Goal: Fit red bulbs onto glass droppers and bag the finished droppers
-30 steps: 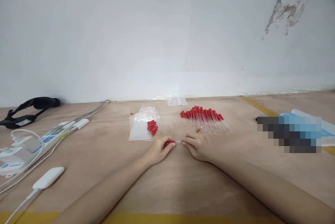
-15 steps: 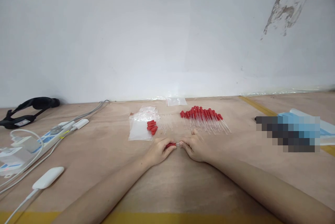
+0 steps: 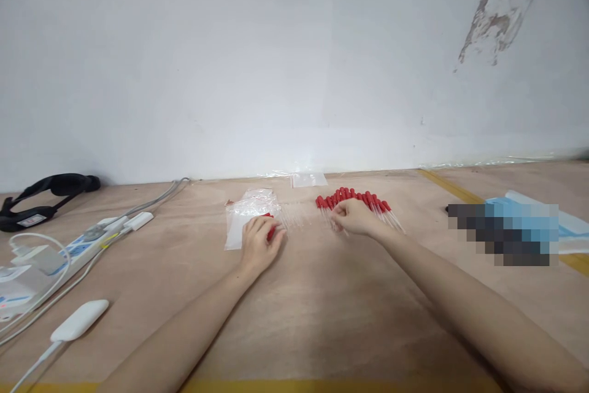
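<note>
My left hand (image 3: 260, 246) reaches over the small pile of red rubber bulbs (image 3: 270, 232), its thumb apart from the fingers. The hand partly covers these bulbs, which lie at the edge of a clear plastic bag (image 3: 235, 224). My right hand (image 3: 356, 218) is at the left part of a row of red-bulbed glass droppers (image 3: 345, 194), its fingers pinched on a dropper that is mostly hidden. Between my hands and a little farther back lie several thin clear glass tubes (image 3: 292, 215).
A small clear bag (image 3: 309, 180) lies by the wall. To the left are a power strip (image 3: 83, 249) with cables, a white charger-like device (image 3: 80, 319) and a black headset-like object (image 3: 50, 200). On the right, a blue mask-like item (image 3: 524, 212) lies beside a blurred dark object.
My hands have parted from the red bulb and glass tube they held together. The left hand moved left to the loose bulbs; the right moved forward and right to the dropper row.
</note>
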Motion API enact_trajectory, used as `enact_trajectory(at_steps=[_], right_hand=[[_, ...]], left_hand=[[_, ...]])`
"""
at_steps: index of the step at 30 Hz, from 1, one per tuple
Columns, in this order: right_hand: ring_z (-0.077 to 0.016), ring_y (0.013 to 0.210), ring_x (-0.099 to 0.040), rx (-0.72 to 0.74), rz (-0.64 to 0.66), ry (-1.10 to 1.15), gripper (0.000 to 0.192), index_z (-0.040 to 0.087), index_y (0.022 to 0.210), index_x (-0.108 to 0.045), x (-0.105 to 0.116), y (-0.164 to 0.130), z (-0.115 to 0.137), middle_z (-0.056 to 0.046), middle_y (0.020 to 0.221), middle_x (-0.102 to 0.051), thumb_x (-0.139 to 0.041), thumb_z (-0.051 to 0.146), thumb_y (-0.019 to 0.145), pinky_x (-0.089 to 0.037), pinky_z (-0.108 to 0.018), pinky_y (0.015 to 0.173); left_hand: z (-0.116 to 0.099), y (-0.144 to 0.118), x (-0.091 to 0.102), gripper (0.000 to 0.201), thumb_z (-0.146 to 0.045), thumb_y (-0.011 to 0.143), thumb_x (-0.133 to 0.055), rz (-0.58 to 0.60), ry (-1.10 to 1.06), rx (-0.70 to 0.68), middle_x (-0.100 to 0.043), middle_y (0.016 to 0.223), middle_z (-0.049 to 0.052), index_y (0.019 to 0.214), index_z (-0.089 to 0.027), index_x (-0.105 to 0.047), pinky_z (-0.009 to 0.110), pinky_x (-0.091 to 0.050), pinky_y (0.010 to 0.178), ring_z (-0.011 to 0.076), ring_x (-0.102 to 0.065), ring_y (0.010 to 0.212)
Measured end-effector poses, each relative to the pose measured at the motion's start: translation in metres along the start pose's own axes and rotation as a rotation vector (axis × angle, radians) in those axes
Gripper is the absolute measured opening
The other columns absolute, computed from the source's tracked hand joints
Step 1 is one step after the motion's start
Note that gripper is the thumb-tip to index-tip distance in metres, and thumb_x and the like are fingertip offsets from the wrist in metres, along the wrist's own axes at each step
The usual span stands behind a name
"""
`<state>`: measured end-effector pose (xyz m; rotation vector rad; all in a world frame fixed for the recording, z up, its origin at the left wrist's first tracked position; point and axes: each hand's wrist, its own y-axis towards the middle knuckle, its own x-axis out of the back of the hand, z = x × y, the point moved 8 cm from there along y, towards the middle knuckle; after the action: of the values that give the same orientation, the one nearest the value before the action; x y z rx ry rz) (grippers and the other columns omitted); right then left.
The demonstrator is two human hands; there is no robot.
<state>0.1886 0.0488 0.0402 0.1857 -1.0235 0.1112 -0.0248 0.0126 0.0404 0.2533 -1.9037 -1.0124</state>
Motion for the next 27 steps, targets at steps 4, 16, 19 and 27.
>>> enact_trajectory(at_steps=[4,16,19,27], right_hand=[[-0.0205,0.078,-0.057,-0.216,-0.230,-0.177,0.033,0.017,0.064,-0.064,0.006,0.032,-0.018,-0.007,0.075,-0.065,-0.041,0.036,0.078,-0.035,-0.032,0.073],[-0.0235,0.082,-0.057,-0.174,-0.249,-0.336,0.034,0.016,0.083,-0.063,-0.027,0.050,0.002,-0.011,0.083,-0.064,-0.036,0.037,0.081,-0.023,-0.039,0.080],[-0.0240,0.085,-0.057,-0.129,-0.203,-0.343,0.030,0.015,0.084,-0.062,-0.042,0.054,0.021,-0.013,0.087,-0.064,-0.040,0.035,0.080,-0.025,-0.038,0.079],[-0.0255,0.083,-0.059,-0.180,-0.094,-0.316,0.022,0.013,0.082,-0.065,-0.067,0.069,0.035,-0.017,0.088,-0.065,-0.048,0.024,0.075,-0.027,-0.039,0.078]], left_hand=[[0.023,0.000,0.003,0.008,-0.028,0.075,-0.056,-0.031,0.172,0.139,-0.060,0.087,0.003,0.077,-0.022,-0.061,0.037,-0.034,0.078,0.0231,-0.050,0.090],[0.036,0.000,-0.013,0.012,-0.024,0.077,-0.052,0.040,0.054,0.149,-0.058,0.084,0.004,0.083,-0.020,-0.062,0.032,-0.042,0.076,0.0196,-0.053,0.082],[0.038,-0.001,-0.013,0.012,-0.026,0.073,-0.058,0.021,0.040,0.147,-0.054,0.083,0.005,0.081,-0.018,-0.062,0.033,-0.043,0.076,0.0210,-0.052,0.083],[0.035,-0.001,-0.015,0.009,-0.022,0.076,-0.054,0.040,0.077,0.092,-0.058,0.081,0.006,0.077,-0.018,-0.062,0.035,-0.041,0.072,0.0220,-0.051,0.080]])
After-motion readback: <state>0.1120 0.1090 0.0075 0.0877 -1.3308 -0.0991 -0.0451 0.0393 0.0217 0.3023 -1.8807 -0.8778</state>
